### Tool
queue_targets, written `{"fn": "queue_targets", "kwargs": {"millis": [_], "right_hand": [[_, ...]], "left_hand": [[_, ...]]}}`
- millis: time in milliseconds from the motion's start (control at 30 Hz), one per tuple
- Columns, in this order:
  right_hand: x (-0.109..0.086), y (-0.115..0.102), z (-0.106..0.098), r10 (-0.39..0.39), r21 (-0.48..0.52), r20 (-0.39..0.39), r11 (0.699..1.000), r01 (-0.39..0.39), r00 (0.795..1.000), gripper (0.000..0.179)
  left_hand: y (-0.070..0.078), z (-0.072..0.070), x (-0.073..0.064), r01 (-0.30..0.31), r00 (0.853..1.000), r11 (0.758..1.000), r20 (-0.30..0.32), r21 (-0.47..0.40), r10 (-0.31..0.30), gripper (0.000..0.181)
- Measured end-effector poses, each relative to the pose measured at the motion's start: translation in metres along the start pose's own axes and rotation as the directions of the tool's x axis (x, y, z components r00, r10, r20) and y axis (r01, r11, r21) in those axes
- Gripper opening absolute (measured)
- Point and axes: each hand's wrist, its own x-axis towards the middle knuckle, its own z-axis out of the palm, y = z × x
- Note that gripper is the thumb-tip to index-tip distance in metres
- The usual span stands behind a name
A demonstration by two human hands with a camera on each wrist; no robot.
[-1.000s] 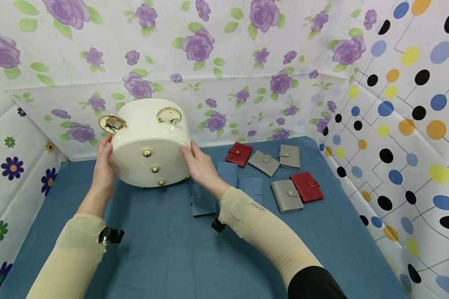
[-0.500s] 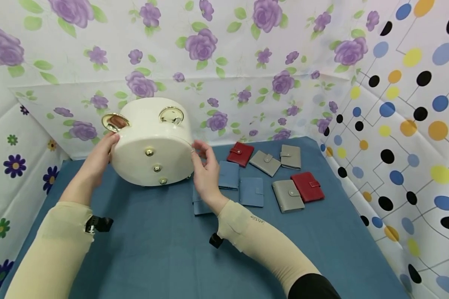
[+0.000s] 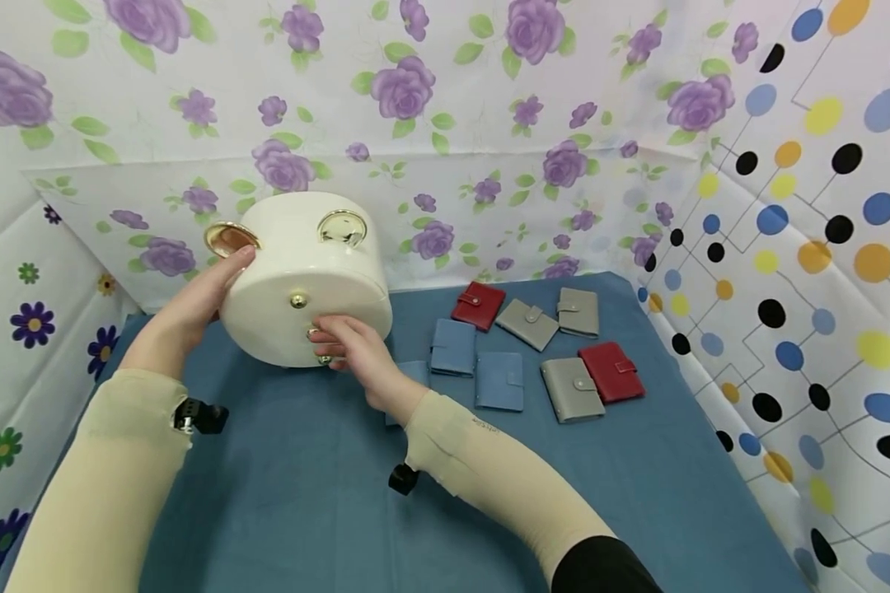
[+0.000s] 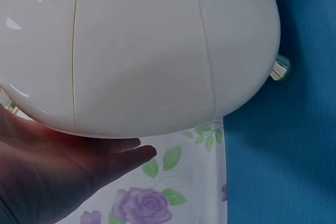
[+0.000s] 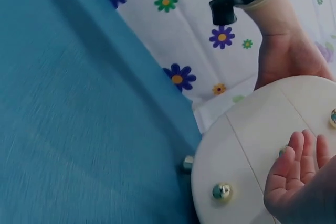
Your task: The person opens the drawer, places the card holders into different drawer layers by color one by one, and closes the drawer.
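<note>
A white rounded drawer box (image 3: pixel 267 325) stands near the back left of the blue cloth, with gold knobs down its front and shiny gold ring-shaped pieces on top. Drawer seams run across its front in the left wrist view. My left hand (image 3: pixel 185 317) rests along the box's left side; in the left wrist view its fingers (image 4: pixel 123 156) lie straight against the white wall. My right hand (image 3: pixel 359 354) is in front of the box, its fingers at the middle knob (image 3: pixel 311 332) and partly covering the lower knob (image 3: pixel 324 360). No pinch on a knob shows.
Right of the box lie several small wallets: blue (image 3: pixel 499 380), grey (image 3: pixel 573 389) and red (image 3: pixel 611 371). One blue wallet is partly hidden behind the right hand. A floral curtain (image 3: pixel 460 198) backs the table, and a dotted curtain (image 3: pixel 801 329) hangs at the right.
My right hand has left the box's right edge and moved left to the knobs on its front. The left hand has slid slightly up the side. The box has hardly moved.
</note>
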Motion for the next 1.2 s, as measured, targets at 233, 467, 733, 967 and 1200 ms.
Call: {"fn": "queue_targets", "kwargs": {"millis": [233, 467, 733, 967, 1200], "right_hand": [[0.011, -0.008, 0.014, 0.102, 0.11, 0.037, 0.988, -0.105, 0.994, 0.045], [0.017, -0.012, 0.024, 0.121, 0.118, 0.037, 0.985, -0.124, 0.992, 0.049], [0.022, -0.013, 0.03, 0.133, 0.203, 0.007, 0.97, -0.132, 0.991, 0.049], [0.024, -0.013, 0.031, 0.152, 0.286, -0.032, 0.948, -0.137, 0.988, 0.045], [0.027, -0.014, 0.034, 0.15, 0.317, -0.094, 0.942, -0.114, 0.984, 0.038]], "left_hand": [[0.001, -0.008, 0.008, 0.043, 0.999, 0.999, 0.032, -0.03, -0.042, 0.08], [0.002, -0.012, 0.01, 0.096, 0.995, 0.991, 0.041, -0.093, -0.092, 0.086], [-0.001, -0.013, 0.006, 0.116, 0.993, 0.99, 0.002, -0.081, -0.117, 0.094], [-0.003, -0.01, 0.006, 0.132, 0.99, 0.986, -0.038, -0.104, -0.136, 0.094], [-0.001, -0.01, 0.006, 0.145, 0.988, 0.983, -0.042, -0.11, -0.15, 0.099]]}}
